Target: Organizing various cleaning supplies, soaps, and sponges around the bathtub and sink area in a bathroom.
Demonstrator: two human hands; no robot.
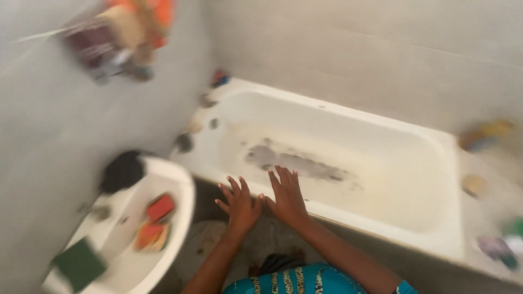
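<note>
Both arms reach forward from the near edge, forearms converging so the hands sit side by side. The left hand [239, 204] is flat and released, fingers spread and pointing far, palm down, holding nothing. The right hand [287, 196] is likewise flat with fingers spread, just right of the left, thumbs nearly touching, hovering at the near rim of the tub [381, 125]. A dark stain [297, 163] lies on the tub floor just beyond the fingertips. To the left stands a sink [182, 185] holding sponges [155, 220]. The view is blurred.
</note>
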